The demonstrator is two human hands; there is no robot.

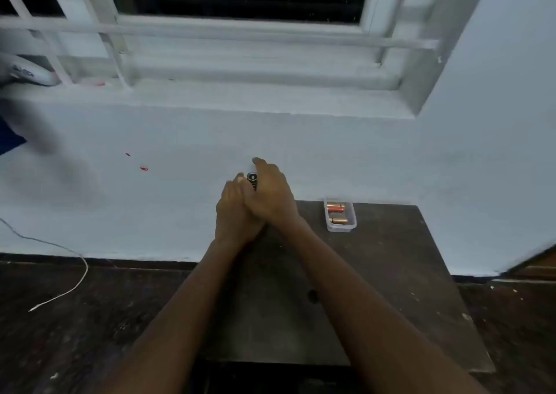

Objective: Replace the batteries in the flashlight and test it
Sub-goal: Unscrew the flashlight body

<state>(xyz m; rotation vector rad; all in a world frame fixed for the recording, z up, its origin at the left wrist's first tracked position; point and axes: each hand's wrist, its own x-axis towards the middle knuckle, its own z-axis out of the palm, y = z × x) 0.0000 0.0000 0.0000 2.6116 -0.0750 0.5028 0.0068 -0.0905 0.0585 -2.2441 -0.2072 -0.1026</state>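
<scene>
dark surface (376,273) set against a pale blue wall (301,152) beneath a white barred window (240,32); a white cable (75,279) trails over the dark floor (75,333) at left, two red marks (143,168) on the wall.

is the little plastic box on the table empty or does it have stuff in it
Not empty: the lidless clear box holds batteries, lying on their sides.
</scene>
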